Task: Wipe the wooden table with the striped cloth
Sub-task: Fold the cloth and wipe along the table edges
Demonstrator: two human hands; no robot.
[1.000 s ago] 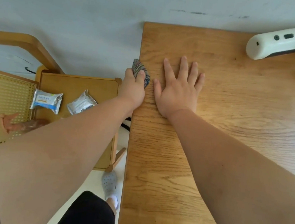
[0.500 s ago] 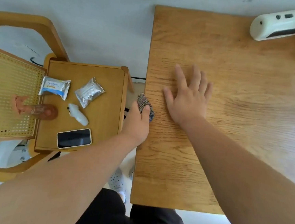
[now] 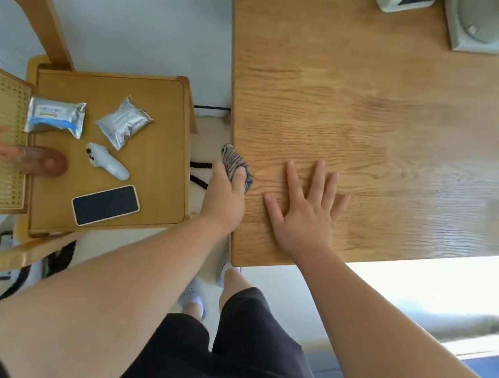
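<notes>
From the head view, the wooden bench fills the right half of the scene, its left edge running from far to near down the middle. The striped cloth sits right at that left edge, about halfway along the visible side, bunched into a small wad. It lies partly on the top and partly over the side. The left hand grips it, fingers curled round the wad and the thumb laid over its top. Just to the right, the right hand lies open and flat on the bench top with its fingers spread. It holds nothing and appears to be bracing.

The cloth looks soft, light and limp. It will likely crumple to whatever shape the hand gives it and won't slip much on the grained wood. Held as a tight wad it covers only a narrow strip, so a flatter hold with the palm pressing down on top would probably wipe more surface per stroke. Most of the bench top lies to the right and far side of the cloth.

To the left, a chair seat holds two foil packets and a phone, well apart from the cloth. A white appliance stands at the far right of the bench.
</notes>
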